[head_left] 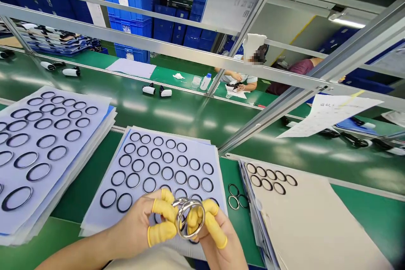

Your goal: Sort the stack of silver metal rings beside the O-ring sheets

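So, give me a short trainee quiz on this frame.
1. What do the left hand and right hand hold between them?
2. True or false: three loose black O-rings lie on the green belt.
3. What does the left hand wear?
A bandages
B yellow finger cots
C black gloves

Key: 1. A shiny metal ring. 2. True. 3. B.

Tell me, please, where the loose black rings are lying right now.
In the head view, the loose rings lie on the green belt at lower right, between the sheet of black rings and the beige-covered stack, just beyond the right hand.
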The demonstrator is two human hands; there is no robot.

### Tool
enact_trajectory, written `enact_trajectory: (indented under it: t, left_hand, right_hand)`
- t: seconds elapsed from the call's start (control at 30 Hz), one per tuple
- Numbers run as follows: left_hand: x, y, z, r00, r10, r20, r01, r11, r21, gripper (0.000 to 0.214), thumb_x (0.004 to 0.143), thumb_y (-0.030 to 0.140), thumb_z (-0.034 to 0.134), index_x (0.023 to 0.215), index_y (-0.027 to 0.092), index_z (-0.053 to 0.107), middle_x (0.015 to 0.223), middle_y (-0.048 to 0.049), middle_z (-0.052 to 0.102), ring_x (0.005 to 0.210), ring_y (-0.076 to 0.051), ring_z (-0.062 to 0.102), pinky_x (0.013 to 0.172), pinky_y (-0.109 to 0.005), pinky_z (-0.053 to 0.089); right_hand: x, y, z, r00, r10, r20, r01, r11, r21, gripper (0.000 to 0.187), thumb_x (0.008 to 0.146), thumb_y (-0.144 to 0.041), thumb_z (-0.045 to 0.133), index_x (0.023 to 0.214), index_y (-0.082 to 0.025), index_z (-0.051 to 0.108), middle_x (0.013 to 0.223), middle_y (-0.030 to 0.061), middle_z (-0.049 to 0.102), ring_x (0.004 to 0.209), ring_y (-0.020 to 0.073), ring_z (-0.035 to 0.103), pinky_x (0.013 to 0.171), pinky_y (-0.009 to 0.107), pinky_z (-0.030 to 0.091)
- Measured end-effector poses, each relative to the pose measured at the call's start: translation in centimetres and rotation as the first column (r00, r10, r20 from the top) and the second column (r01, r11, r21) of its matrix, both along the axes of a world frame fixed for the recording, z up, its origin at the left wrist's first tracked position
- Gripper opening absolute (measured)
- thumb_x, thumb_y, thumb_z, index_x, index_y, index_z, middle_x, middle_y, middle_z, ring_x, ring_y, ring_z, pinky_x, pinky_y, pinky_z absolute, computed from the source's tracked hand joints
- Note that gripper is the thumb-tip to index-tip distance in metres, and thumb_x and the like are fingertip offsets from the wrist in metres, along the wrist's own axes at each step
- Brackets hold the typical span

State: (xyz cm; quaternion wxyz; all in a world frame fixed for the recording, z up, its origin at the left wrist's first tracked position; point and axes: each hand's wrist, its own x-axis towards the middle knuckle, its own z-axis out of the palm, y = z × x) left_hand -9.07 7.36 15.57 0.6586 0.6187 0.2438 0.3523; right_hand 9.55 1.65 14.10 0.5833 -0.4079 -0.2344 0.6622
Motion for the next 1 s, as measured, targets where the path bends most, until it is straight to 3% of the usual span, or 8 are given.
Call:
enact_trajectory:
  t: [0.1,0.2,0.33,0.43,0.53,0.67,0.83,1.0]
  left_hand:
    - [-0.8,0.2,-0.1,1.000,0.017,-0.013,-0.016,0.997,0.078,0.015,0.087,0.035,0.061,0.083,0.024,0.071,0.079,-0.0024,0.050,0.075,-0.015,0.050,0.071,-0.027,0.042]
    - [-0.9,0.5,-0.6,0.999,0.036,0.013,-0.036,0.999,0.041,0.018,0.086,0.036,0.062,0.081,0.023,0.071,0.079,-0.0031,0.052,0.073,-0.014,0.050,0.070,-0.027,0.042]
    - [-0.9,1.4,-1.3,0.987,0.046,0.153,-0.010,0.973,-0.233,0.025,0.084,0.044,0.063,0.084,0.021,0.075,0.076,-0.0038,0.054,0.068,-0.013,0.049,0.062,-0.024,0.043]
    - [-1.0,2.0,-1.2,0.963,0.106,0.248,0.012,0.903,-0.430,0.023,0.081,0.043,0.068,0.089,0.022,0.075,0.072,-0.0034,0.057,0.067,-0.013,0.052,0.056,-0.022,0.044]
    - [-0.9,2.2,-1.1,0.939,0.156,0.306,0.030,0.851,-0.525,0.024,0.075,0.037,0.076,0.096,0.024,0.073,0.073,-0.0022,0.062,0.064,-0.011,0.054,0.054,-0.020,0.046]
    - [-0.6,1.9,-1.4,0.902,0.175,0.396,0.058,0.857,-0.511,0.034,0.075,0.032,0.077,0.107,0.030,0.069,0.074,0.0002,0.065,0.061,-0.008,0.058,0.052,-0.014,0.047]
    - [0.0,1.1,-1.2,0.878,0.195,0.437,0.019,0.898,-0.440,0.036,0.077,0.029,0.076,0.111,0.035,0.067,0.078,0.0017,0.070,0.061,-0.006,0.061,0.056,-0.013,0.051]
    - [1.1,0.1,-0.3,0.865,0.221,0.451,-0.034,0.921,-0.387,0.035,0.077,0.026,0.075,0.110,0.036,0.069,0.075,0.0027,0.070,0.064,-0.007,0.062,0.060,-0.014,0.052]
  right_hand:
    - [-1.0,0.2,-0.1,0.999,-0.022,0.029,0.021,0.999,0.032,0.027,0.074,-0.047,0.074,0.075,-0.020,0.071,0.060,0.0005,0.064,0.051,0.0110,0.051,0.051,0.023,0.040]
    - [-1.7,0.3,0.8,0.999,-0.017,0.032,0.017,1.000,-0.012,0.030,0.068,-0.050,0.077,0.078,-0.022,0.073,0.063,0.0017,0.066,0.052,0.0122,0.053,0.053,0.025,0.041]
    - [-1.3,0.5,1.5,0.995,-0.094,-0.021,0.094,0.995,-0.013,0.024,0.071,-0.046,0.077,0.068,-0.023,0.070,0.064,0.0013,0.066,0.049,0.0117,0.051,0.052,0.027,0.042]
    - [-0.1,0.8,0.6,0.970,-0.224,-0.091,0.217,0.973,-0.077,0.020,0.076,-0.043,0.074,0.071,-0.024,0.068,0.066,-0.0013,0.064,0.049,0.0088,0.047,0.052,0.024,0.044]
    - [0.6,1.0,-0.6,0.965,-0.226,-0.136,0.203,0.966,-0.163,0.018,0.075,-0.042,0.076,0.078,-0.025,0.071,0.070,-0.0005,0.065,0.050,0.0090,0.045,0.052,0.024,0.045]
    - [0.2,1.3,-0.8,0.986,-0.105,-0.133,0.083,0.983,-0.162,0.021,0.075,-0.043,0.074,0.077,-0.022,0.073,0.065,-0.0002,0.063,0.048,0.0089,0.046,0.049,0.023,0.042]
    - [-0.3,1.7,0.7,0.995,-0.005,-0.101,-0.009,0.990,-0.140,0.024,0.075,-0.043,0.075,0.076,-0.020,0.072,0.064,0.0004,0.064,0.050,0.0082,0.048,0.050,0.021,0.039]
    - [0.3,1.3,1.1,0.996,-0.009,-0.093,-0.005,0.987,-0.158,0.024,0.071,-0.045,0.078,0.074,-0.021,0.073,0.064,0.0011,0.065,0.052,0.0101,0.048,0.050,0.022,0.038]
